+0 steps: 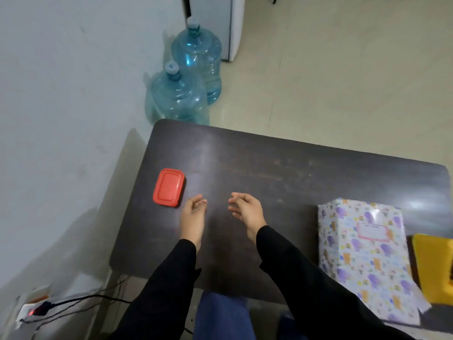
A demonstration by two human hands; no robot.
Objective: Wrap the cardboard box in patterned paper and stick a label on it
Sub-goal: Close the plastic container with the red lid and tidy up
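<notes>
The box (362,258) stands on the right of the dark table (269,165), covered in white paper with purple and orange animal prints. A pink-bordered label (372,231) is stuck on its top face. My left hand (193,214) and my right hand (246,208) hover over the middle of the table, palms facing each other, fingers loosely curled and holding nothing. Both hands are well left of the box and apart from it.
A red lidded container (169,187) lies on the table just left of my left hand. A yellow object (435,263) sits behind the box at the right edge. Two blue water jugs (182,94) stand on the floor beyond the table. Cables and a power strip (36,310) lie at lower left.
</notes>
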